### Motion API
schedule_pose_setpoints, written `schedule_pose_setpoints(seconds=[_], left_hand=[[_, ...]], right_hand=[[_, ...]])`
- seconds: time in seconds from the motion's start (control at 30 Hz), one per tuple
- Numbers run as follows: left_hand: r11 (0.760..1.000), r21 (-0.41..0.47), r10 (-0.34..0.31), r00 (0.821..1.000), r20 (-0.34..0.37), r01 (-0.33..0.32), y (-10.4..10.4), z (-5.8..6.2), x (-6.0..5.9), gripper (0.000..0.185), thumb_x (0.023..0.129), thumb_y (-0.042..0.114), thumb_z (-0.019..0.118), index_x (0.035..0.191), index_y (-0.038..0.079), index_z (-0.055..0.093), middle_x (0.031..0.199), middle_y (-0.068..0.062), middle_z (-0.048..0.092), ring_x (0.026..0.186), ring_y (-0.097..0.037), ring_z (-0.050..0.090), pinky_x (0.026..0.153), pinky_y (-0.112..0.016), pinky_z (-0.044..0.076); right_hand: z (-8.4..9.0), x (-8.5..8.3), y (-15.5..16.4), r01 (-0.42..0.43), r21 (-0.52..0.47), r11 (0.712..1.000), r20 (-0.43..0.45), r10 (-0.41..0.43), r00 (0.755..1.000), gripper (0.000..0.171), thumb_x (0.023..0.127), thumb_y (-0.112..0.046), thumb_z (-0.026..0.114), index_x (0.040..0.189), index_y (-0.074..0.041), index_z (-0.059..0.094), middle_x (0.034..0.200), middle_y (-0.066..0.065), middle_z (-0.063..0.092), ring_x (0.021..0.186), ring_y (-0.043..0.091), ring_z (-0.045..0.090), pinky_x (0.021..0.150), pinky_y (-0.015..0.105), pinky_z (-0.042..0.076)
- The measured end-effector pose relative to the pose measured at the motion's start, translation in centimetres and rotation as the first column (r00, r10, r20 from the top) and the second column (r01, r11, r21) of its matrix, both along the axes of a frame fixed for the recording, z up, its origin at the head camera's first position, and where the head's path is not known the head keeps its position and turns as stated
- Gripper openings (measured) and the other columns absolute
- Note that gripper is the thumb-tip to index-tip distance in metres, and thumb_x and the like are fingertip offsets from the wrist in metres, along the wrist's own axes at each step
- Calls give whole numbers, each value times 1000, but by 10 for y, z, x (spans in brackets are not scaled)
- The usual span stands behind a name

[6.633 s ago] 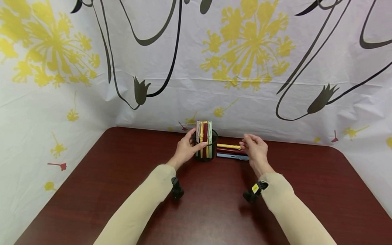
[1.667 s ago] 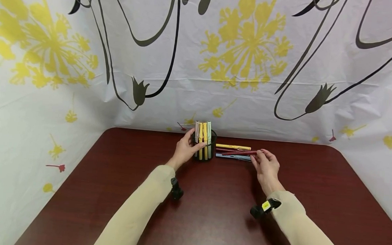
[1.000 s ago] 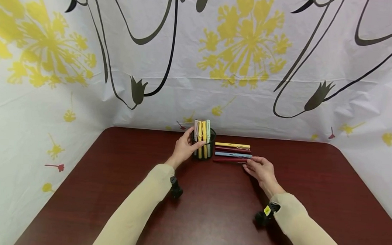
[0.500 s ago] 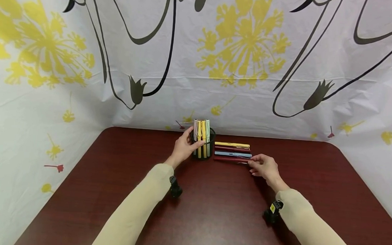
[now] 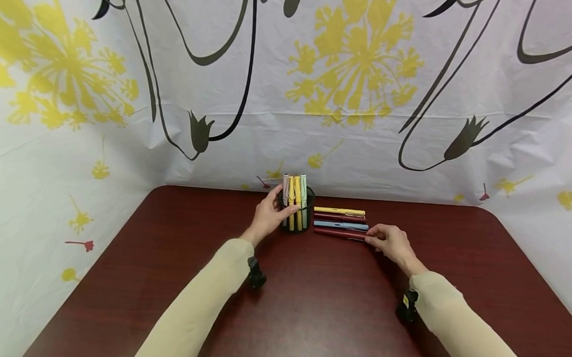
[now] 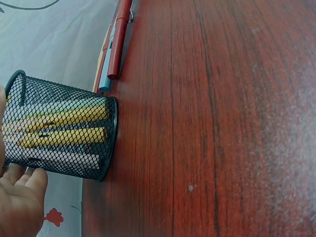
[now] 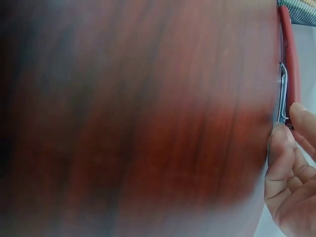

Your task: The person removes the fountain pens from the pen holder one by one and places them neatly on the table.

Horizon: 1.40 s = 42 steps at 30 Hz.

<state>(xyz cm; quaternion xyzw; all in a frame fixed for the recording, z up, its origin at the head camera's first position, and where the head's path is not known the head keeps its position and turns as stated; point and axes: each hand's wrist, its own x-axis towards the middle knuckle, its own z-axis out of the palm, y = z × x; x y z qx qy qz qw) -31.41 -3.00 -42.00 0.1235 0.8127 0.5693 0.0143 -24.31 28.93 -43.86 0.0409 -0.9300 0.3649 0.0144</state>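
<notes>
My left hand grips a black mesh pen cup at the back of the dark red table. In the left wrist view its fingers curl round the cup. Yellow, pale green and pinkish pens stand in it. To its right lie a yellow pen, a dark red one, a blue one and the nearest dark red pen. My right hand pinches that pen's clip end; the right wrist view shows fingertips at the clip of the pen.
A white cloth with yellow flowers and black stems hangs behind and to both sides of the table. Small black wrist cameras sit under both sleeves. The table's front half is bare wood.
My right hand took a dark red pen out of the cup and laid it down in front of the blue pen, then slid right to its clip end. The left hand has stayed on the cup.
</notes>
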Motion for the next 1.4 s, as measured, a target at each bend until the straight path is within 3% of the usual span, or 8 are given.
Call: schedule_pose_setpoints(seconds=[0.77,0.9,1.07,1.4], left_hand=[[1000,23,-12,1000,19,12,0,1,0,82,83,35,72,150,18,27,147,-12,39,131,-24,43,101,-40,44],[1000,25,-12,1000,19,11,0,1,0,82,83,35,72,150,18,27,147,-12,39,132,-24,43,101,-40,44],[1000,22,-8,1000,18,7,0,0,-1,81,84,34,72,149,17,27,148,-12,38,132,-25,43,101,-40,43],[1000,10,-8,1000,13,8,-1,1,1,82,83,35,72,149,17,28,147,-12,39,131,-25,44,100,-41,44]], right_hand=[[2,-2,2,-37,63,997,-35,39,999,11,87,-5,66,98,-1,67,77,8,68,60,16,57,51,27,48],[1,-2,2,-61,129,990,-97,74,992,8,85,-3,67,94,-2,66,76,7,67,60,13,56,52,27,47],[-3,-3,0,-86,248,965,-220,142,965,8,81,-1,71,87,-4,66,76,5,66,67,16,61,59,34,49],[-2,-2,-3,-93,283,955,-219,159,963,10,80,-1,73,86,-5,65,78,6,65,72,20,62,63,38,51]])
